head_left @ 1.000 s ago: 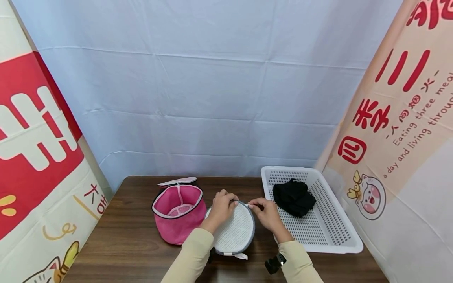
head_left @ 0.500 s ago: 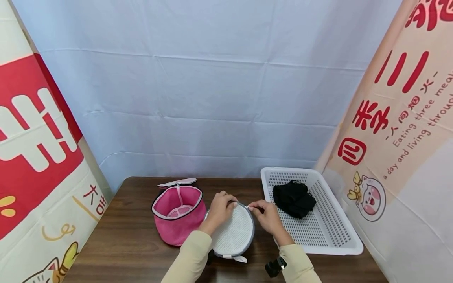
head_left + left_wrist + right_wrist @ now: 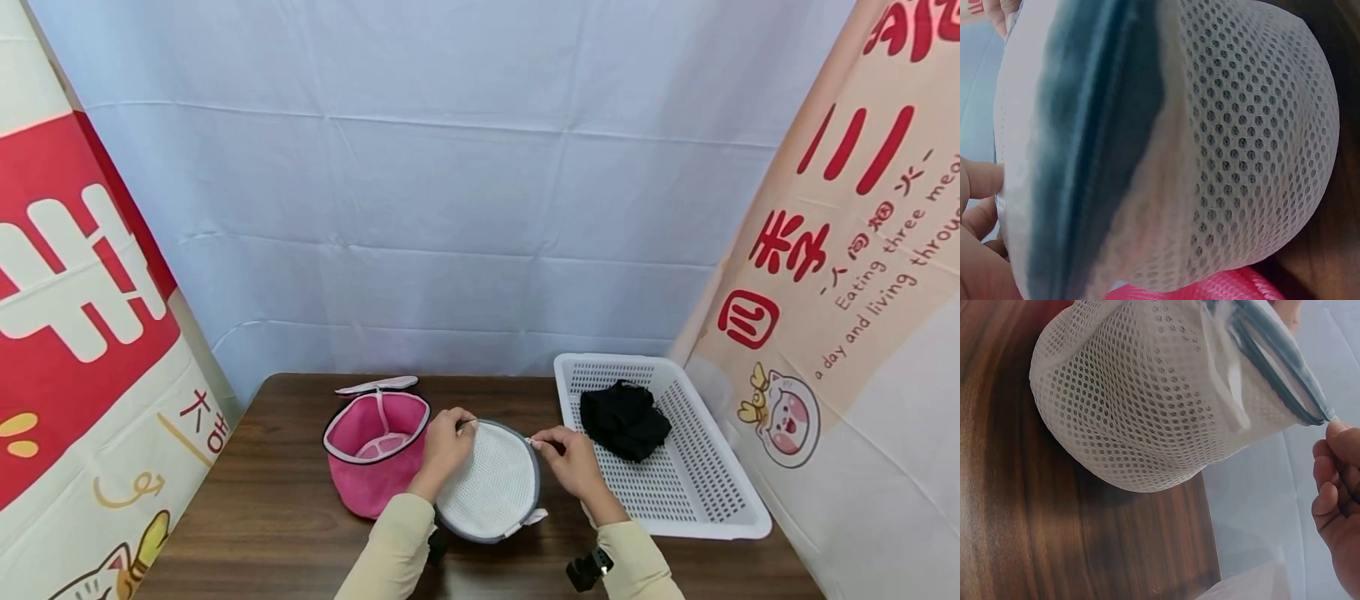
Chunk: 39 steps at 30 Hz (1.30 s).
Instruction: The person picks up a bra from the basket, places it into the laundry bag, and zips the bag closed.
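A round white mesh laundry bag [image 3: 489,492] with a grey-blue zipper around its top stands on the table. My left hand [image 3: 447,450] pinches the bag's upper-left rim; in the left wrist view its fingers lie against the pale lid. At the upper-right rim my right hand [image 3: 572,467] pinches the zipper pull [image 3: 1330,416] between thumb and finger. Beside that pull, the zipper [image 3: 1285,381] shows a gap between lid and body. A white fabric tab [image 3: 535,517] sticks out at the lower right of the rim. The inside of the bag is hidden.
Left of the mesh bag stands a pink round bag [image 3: 375,483] with its lid folded back. A white plastic basket [image 3: 720,500] on the right holds a crumpled black cloth [image 3: 625,421]. Everything rests on a dark wooden table [image 3: 255,517] before a pale curtain.
The mesh bag has turned counterclockwise, its white tab swinging from the bottom to the lower right. My left hand has shifted left along the rim. The right hand has barely moved.
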Tool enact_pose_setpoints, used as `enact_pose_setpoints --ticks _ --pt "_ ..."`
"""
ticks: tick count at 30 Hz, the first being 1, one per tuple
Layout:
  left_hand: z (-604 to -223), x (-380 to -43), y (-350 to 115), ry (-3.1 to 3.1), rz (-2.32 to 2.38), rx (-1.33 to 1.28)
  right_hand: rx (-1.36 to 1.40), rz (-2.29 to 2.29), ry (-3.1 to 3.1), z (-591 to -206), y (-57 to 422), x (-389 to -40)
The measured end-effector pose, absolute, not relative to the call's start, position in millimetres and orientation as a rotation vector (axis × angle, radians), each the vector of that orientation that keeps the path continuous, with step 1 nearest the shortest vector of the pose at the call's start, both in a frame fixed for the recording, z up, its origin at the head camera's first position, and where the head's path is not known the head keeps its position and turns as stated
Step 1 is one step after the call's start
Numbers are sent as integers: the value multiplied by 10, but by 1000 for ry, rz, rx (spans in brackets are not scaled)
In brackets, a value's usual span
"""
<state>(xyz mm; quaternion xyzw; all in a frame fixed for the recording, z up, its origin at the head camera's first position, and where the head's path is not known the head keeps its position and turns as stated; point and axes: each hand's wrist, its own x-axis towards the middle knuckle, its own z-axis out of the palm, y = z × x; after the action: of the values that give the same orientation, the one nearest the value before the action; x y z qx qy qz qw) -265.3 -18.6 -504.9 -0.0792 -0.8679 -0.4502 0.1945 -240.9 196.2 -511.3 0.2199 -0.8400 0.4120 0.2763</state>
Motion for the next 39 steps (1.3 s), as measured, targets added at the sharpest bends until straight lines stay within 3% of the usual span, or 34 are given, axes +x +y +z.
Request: enact_pose_setpoints --ticks 10,19,39 --pt "-5075 -2625 -199 -2388 -1406 -5 551 1176 -2281 -5086 1984 -2390" --pt "-5070 -2604 -194 -2376 -1417 23 500 1207 -2305 -5082 1991 -2389" --pt "-5035 -2567 -89 -2529 -749 -324 555 1097 -2294 -5108 1961 -2429"
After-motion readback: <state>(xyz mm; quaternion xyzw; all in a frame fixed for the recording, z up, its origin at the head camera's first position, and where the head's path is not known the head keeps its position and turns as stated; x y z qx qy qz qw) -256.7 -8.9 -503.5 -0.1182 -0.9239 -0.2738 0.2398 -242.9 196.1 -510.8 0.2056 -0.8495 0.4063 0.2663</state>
